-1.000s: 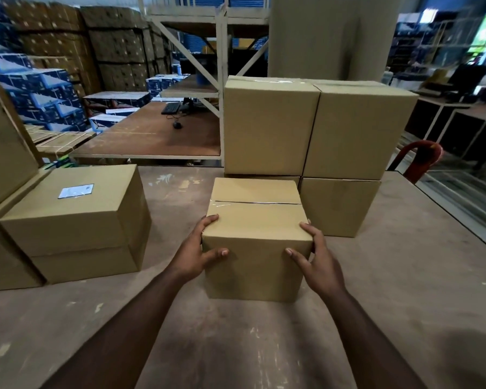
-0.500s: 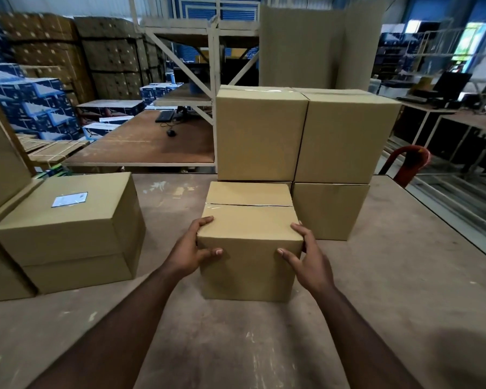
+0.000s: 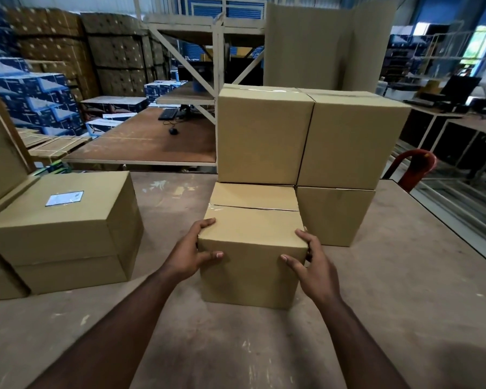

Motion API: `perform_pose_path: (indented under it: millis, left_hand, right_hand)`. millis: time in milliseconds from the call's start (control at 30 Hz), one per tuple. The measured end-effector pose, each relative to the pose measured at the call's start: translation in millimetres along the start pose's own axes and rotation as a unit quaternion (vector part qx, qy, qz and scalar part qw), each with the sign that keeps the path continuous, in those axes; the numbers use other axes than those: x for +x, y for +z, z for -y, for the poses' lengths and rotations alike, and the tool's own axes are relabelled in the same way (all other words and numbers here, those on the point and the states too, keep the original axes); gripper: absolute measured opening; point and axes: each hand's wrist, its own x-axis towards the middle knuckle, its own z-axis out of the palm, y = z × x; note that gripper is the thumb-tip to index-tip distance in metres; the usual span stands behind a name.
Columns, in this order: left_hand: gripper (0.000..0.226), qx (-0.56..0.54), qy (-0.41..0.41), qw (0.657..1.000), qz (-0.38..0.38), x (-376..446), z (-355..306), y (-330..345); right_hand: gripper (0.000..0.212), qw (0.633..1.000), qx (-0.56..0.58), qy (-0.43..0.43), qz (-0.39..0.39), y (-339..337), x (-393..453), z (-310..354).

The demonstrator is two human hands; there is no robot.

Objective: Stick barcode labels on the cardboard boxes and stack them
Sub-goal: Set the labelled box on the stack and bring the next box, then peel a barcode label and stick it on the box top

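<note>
Cardboard is filling most of the view: a small plain box [image 3: 253,248] is sitting on the dusty table [image 3: 390,304], and both hands are gripping it at its near top corners. The left hand [image 3: 191,254] is curling fingers over the top edge with the thumb pressing on the front face; the right hand [image 3: 314,265] is mirroring it on the other corner. Gripping at opposite corners is probably giving the person even control for sliding or lifting the box without tipping it.

No label is showing on its taped top, so it likely needs one. It is standing right in front of the unlabelled stack [image 3: 306,141], two larger boxes resting on lower ones, which seems to be serving as the supply pile; whether the box is touching the stack I cannot tell.

Well apart to the left, a labelled box [image 3: 68,220] is carrying a white barcode label [image 3: 64,198] on its top and is resting on another box, which suggests the finished pile is growing there. No loose labels are showing anywhere on the table.
</note>
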Motion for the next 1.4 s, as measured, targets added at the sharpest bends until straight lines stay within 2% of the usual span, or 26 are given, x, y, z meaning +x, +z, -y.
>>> perform_pose_path:
  millis: [333, 400, 467, 533, 600, 667, 767, 900, 1033, 1133, 1200, 1300, 1400]
  left_hand:
    - [0.094, 0.015, -0.004, 1.0, -0.014, -2, -5, 6]
    - [0.106, 0.014, -0.01, 1.0, -0.02, -8, -10, 7]
    - [0.119, 0.005, -0.009, 0.999, -0.033, -18, -13, 9]
    - [0.116, 0.006, 0.002, 0.998, -0.063, -32, -13, 7]
    - [0.096, -0.004, 0.014, 0.996, -0.088, -54, -11, 2]
    - [0.071, -0.011, 0.031, 0.995, -0.09, -78, -8, -4]
    - [0.046, -0.031, 0.05, 0.994, -0.096, -111, 0, -21]
    - [0.033, -0.048, 0.05, 0.988, -0.14, -135, 10, -54]
    - [0.028, -0.031, 0.03, 0.97, -0.237, -145, 29, -109]
    - [0.029, -0.026, -0.013, 0.939, -0.342, -143, 50, -158]
    - [0.033, -0.011, -0.047, 0.917, -0.395, -140, 58, -188]
    - [0.048, 0.012, -0.11, 0.901, -0.42, -130, 66, -229]
    - [0.07, 0.016, -0.155, 0.894, -0.421, -111, 81, -260]
  right_hand:
    - [0.077, 1.0, 0.008, 0.0, 0.03, -1, 8, -3]
    - [0.089, 0.999, -0.006, -0.003, 0.043, -1, 4, 0]
    - [0.103, 0.998, -0.067, -0.016, 0.014, 2, -9, 9]
    - [0.094, 0.992, -0.098, -0.057, -0.063, 6, -30, 26]
    - [0.07, 0.985, -0.029, -0.136, -0.1, 19, -52, 46]
    - [0.054, 0.982, 0.068, -0.168, -0.06, 36, -72, 68]
    - [0.046, 0.979, 0.143, -0.144, 0.031, 70, -90, 104]
    - [0.038, 0.965, 0.192, -0.14, 0.113, 122, -100, 148]
    - [0.038, 0.946, 0.215, -0.149, 0.191, 178, -97, 194]
    - [0.056, 0.932, 0.169, -0.172, 0.272, 219, -85, 226]
    - [0.074, 0.924, 0.082, -0.213, 0.308, 243, -72, 242]
    - [0.089, 0.906, -0.054, -0.27, 0.32, 275, -50, 265]
    - [0.098, 0.909, -0.106, -0.234, 0.329, 298, -25, 284]
